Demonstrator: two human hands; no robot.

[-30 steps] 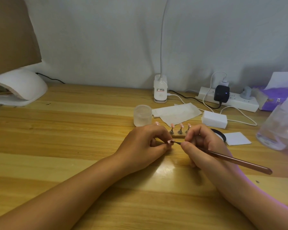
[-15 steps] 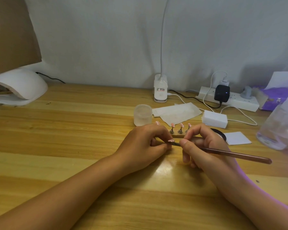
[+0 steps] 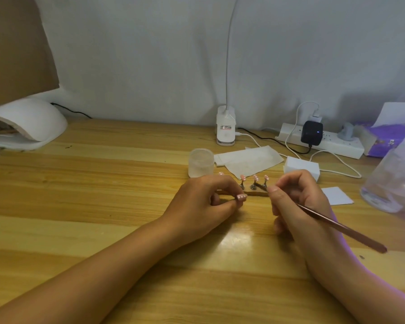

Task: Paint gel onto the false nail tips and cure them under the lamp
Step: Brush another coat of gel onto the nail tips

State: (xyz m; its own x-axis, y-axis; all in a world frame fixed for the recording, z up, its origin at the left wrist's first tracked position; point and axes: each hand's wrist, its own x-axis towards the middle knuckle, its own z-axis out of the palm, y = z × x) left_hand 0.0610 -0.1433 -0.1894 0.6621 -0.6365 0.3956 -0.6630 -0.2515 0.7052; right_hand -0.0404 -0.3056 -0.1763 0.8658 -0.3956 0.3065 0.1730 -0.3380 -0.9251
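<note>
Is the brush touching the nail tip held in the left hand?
No, the brush in the right hand ends beside the stand, clear of the nail tip that the left hand pinches.

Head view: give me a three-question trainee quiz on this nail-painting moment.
1. True or false: the left hand holds the brush.
2. Where does the domed white curing lamp sit? A) at the far left of the table B) in the middle C) at the far right
3. Fill in: the left hand pinches a pink ____ with white dots.
Key: 1 false, the right hand holds it; 2 A; 3 nail tip.
</note>
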